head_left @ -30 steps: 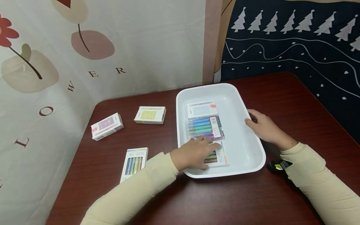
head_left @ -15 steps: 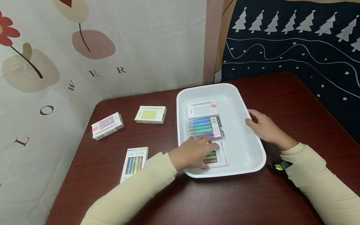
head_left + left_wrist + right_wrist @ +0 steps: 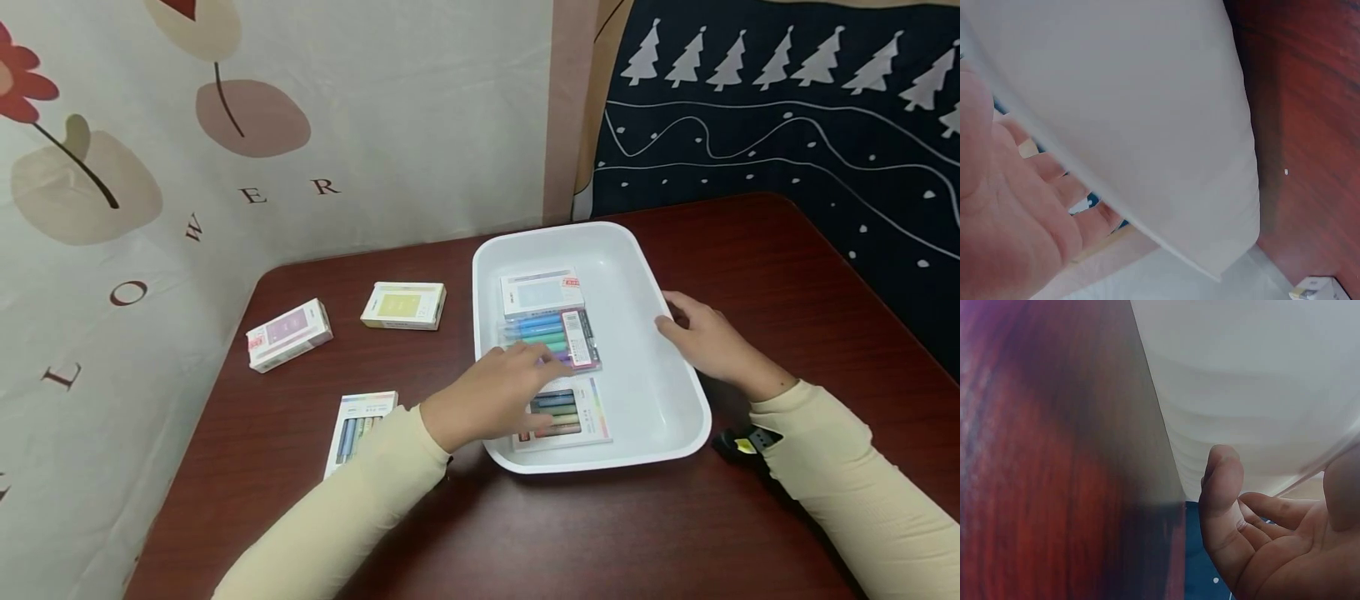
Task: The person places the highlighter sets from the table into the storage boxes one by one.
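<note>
Left hand (image 3: pixel 495 393) drew back over the windowed box (image 3: pixel 567 408), relaxed, empty. Right hand (image 3: pixel 705 337) gripped the tray (image 3: pixel 637 375); firm bracing likely prevented sliding.

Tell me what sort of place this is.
Likely an indoor tabletop work corner: a reddish-brown table, a flower-print cloth behind it, and a white tray of stationery packs.

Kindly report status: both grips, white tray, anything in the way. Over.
Left grip over packs, nothing seen held. Right grip holding white tray at right; three packs inside. Left sleeve partly hides another pack on table; no obstruction seen at tray.
</note>
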A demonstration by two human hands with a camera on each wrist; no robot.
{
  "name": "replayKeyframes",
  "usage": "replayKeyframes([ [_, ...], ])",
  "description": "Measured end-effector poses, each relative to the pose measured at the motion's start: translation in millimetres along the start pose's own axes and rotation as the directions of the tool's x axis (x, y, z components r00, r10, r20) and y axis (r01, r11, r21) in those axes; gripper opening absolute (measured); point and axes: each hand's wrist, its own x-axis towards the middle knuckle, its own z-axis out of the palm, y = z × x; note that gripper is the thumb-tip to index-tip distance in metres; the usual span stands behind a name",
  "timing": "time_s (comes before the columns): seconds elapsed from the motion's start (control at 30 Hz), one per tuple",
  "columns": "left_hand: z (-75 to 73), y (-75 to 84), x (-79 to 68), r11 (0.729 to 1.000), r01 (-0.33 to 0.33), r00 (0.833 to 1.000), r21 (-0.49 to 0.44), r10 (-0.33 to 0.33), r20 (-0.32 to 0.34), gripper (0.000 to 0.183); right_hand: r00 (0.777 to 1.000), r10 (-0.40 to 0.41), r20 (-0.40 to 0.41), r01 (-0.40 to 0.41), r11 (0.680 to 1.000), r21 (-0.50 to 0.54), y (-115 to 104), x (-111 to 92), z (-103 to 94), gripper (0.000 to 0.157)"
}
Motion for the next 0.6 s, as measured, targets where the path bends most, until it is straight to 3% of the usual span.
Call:
replayKeyframes([
  [0.33,-8.2,-15.3,-16.9,1.0,0.018,0.992,-0.022,-0.02,-0.121,0.056,1.0,-0.007,-0.005,0.007,1.0,0.0,1.0,0.1,0.1,0.053],
  [0.6,-15.6,-28.4,-40.7,0.991,0.137,0.972,-0.009,-0.136,-0.194,0.054,1.0,-0.02,-0.007,0.02,1.0,0.0,1.6,-0.1,0.5,0.053],
])
